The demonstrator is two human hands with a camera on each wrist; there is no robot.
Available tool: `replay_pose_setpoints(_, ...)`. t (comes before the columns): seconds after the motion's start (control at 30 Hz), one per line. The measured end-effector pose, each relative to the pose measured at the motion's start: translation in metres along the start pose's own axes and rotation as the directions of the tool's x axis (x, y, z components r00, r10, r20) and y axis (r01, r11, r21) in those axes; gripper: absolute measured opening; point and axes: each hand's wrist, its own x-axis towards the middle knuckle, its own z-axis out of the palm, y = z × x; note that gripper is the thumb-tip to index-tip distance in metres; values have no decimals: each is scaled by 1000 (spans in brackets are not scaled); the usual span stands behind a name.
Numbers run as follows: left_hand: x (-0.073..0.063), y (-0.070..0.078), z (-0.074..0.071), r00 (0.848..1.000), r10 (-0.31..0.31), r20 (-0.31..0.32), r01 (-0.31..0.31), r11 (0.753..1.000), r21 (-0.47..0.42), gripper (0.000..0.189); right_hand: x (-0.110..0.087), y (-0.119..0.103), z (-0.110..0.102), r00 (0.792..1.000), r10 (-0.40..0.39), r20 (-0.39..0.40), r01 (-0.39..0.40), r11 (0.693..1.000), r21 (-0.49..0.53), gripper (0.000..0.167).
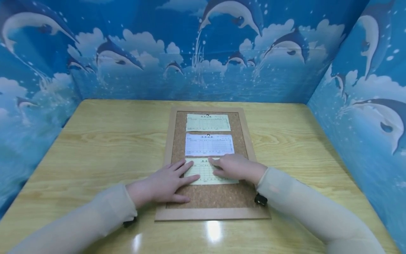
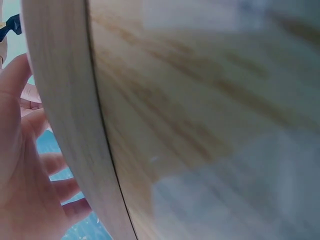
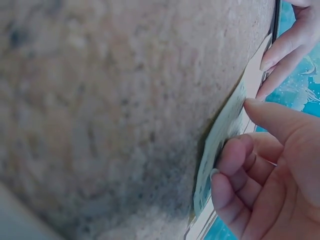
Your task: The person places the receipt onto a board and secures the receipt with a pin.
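Note:
A pale yellow printed slip [image 1: 204, 173] lies on the cork board [image 1: 212, 197], lowest in a column of paper slips. My left hand [image 1: 165, 181] rests on its left side with the fingers spread, and the thumb lies on the cork below. My right hand [image 1: 236, 167] is over the slip's right half, one extended fingertip pressing at the middle of its top edge. Whatever lies under that fingertip is hidden. In the right wrist view, the other fingers [image 3: 235, 155] of that hand bend close to the slip's raised edge.
Above are a lilac slip [image 1: 209, 146] and a light green slip [image 1: 207, 123], each with a silver pin at its top edge. The board's wooden frame [image 1: 212, 213] sits on a wood-grain table [image 1: 111, 141]. Blue dolphin-print curtains [image 1: 142, 84] surround the table's back and sides.

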Motion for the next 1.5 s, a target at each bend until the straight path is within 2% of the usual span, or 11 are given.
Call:
replay_pose_setpoints(0.47,0,1,2,1000,-7,1,7,1000,6,72,-4,2,4,1000,15,-7,-15,1000,18,55)
replay_pose_setpoints(0.63,0,0,3,1000,-15,14,15,1000,9,72,-5,3,5,1000,-8,-22,8,1000,27,59)
replay_pose_setpoints(0.87,-2,0,2,999,-23,32,22,1000,9,73,-9,11,7,999,-25,-32,28,992,120,60)
replay_pose_setpoints(1.27,-9,-3,4,1000,-28,-3,28,1000,-3,73,-21,18,11,1000,-9,-18,13,970,243,56)
replay_pose_setpoints(1.5,-15,-7,6,998,-50,-23,49,999,-20,72,-35,28,11,998,56,25,-62,946,318,54)
